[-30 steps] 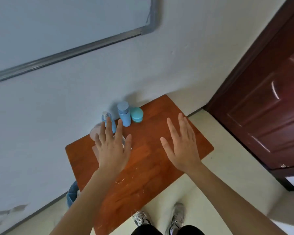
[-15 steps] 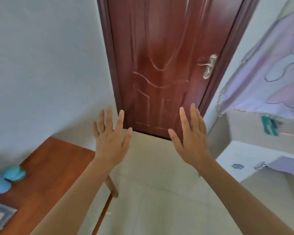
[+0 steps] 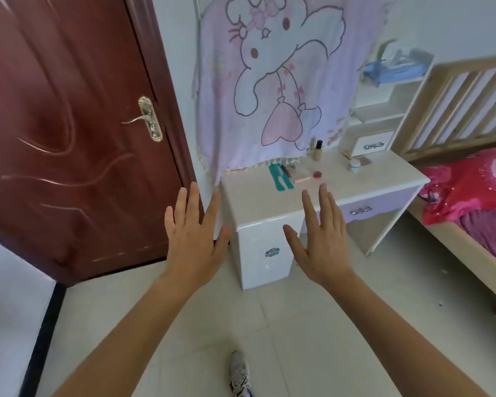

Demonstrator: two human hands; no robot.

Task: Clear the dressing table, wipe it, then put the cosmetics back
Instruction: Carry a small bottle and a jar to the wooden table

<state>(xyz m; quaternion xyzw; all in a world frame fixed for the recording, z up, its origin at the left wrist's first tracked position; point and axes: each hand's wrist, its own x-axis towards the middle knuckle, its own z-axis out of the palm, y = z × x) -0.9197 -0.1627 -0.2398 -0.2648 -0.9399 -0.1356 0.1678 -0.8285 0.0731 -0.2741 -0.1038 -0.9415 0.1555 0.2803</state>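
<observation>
A white dressing table [image 3: 258, 204] stands ahead against the wall. On its top lie a teal comb [image 3: 279, 176], a pink flat case [image 3: 302, 179], a small red round jar [image 3: 317, 175], a beige foundation bottle [image 3: 317, 150] with a black cap and a pale green-lidded jar [image 3: 354, 165]. My left hand [image 3: 194, 236] hovers empty with spread fingers, left of the table's front corner. My right hand [image 3: 320, 239] is also empty and spread, in front of the table's front edge. Neither hand touches anything.
A dark red door [image 3: 69, 133] with a metal handle [image 3: 149, 118] is at the left. A lilac cartoon cloth [image 3: 269, 75] hangs behind the table. White shelves with a small drawer [image 3: 370, 144] sit at the table's back right. A bed with pink bedding [image 3: 476, 190] lies at the right.
My view has swung right, from the wooden side table with blue bottles, past the door, to the dressing table. Both hands stay raised, spread and empty.
</observation>
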